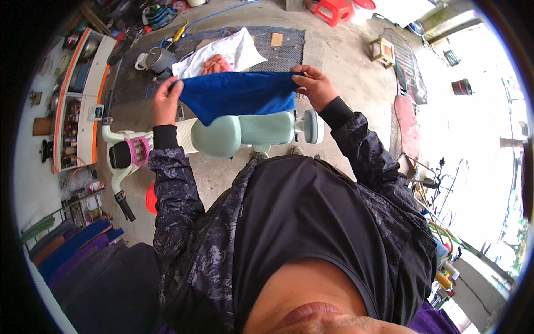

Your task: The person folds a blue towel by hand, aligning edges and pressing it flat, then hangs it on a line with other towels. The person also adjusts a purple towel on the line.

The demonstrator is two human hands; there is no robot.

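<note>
A blue cloth (242,92) is stretched between my two hands, its lower edge drooping. My left hand (167,100) pinches its left corner between thumb and fingers. At the opposite upper corner, my right hand (315,85) grips the edge in the same way. Just below the cloth is the pale green padded seat (267,128) of an electric scooter, with a separate backrest pad (313,126). Its handlebar (112,134) lies to the left, turned sideways in view. The cloth's lowest tip overlaps the seat in the picture; I cannot tell whether it touches.
Beyond the cloth, a white cloth (244,50) with an unclear orange-pink shape lies on a dark mat (288,56), beside a grey pot-like container (160,60). A glass-fronted cabinet (83,100) stands left. A small wooden stool (381,52) and a red plastic stool (333,11) are farther off.
</note>
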